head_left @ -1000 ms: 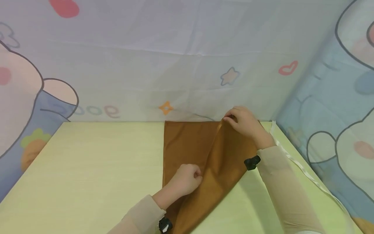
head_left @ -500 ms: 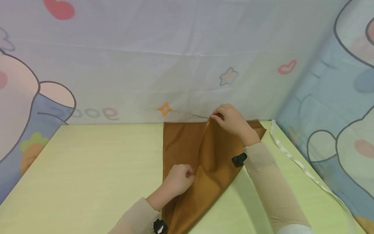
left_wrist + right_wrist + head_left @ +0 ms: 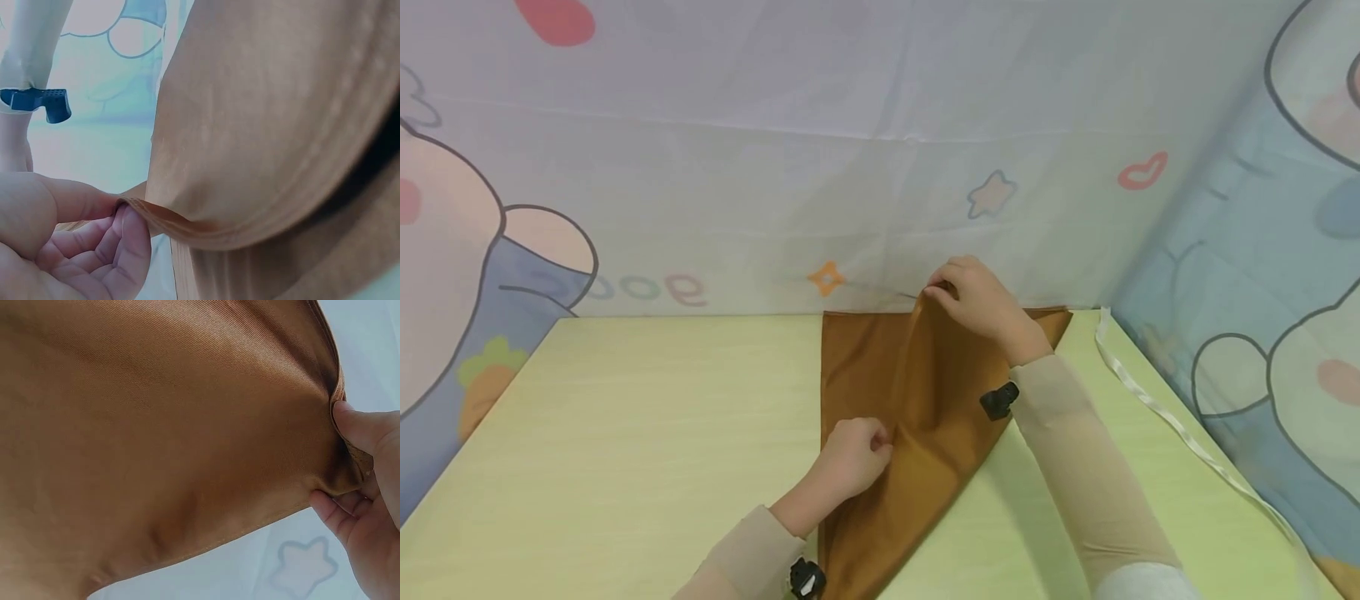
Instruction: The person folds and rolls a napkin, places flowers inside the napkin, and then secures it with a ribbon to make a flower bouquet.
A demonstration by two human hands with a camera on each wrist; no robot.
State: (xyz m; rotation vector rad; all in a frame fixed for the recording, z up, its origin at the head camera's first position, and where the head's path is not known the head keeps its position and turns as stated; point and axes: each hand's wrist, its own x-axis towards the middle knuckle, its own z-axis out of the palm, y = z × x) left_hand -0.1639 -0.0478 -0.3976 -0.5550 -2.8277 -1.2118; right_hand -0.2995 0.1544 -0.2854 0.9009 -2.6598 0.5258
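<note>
A brown cloth (image 3: pixel 917 492) with stitched hems lies partly folded over itself on the table. My right hand (image 3: pixel 973 300) pinches its upper corner at the back and lifts it off the table; in the right wrist view the thumb and fingers of that hand (image 3: pixel 369 481) grip the gathered hem. Lower down, my left hand (image 3: pixel 855 457) pinches the same raised edge. Seen from the left wrist, thumb and forefinger of the left hand (image 3: pixel 81 231) squeeze the hem of the cloth (image 3: pixel 262 125). The flat lower layer (image 3: pixel 861 358) shows left of the lifted flap.
The pale yellow table (image 3: pixel 685 433) ends against a printed fabric backdrop (image 3: pixel 737 167). Along its right side runs a white ribbon-like strip (image 3: pixel 1180 429). Black wrist cameras sit on both sleeves.
My right hand has carried the cloth's lifted corner leftward and slightly up. My left hand has shifted a little left with the edge still pinched.
</note>
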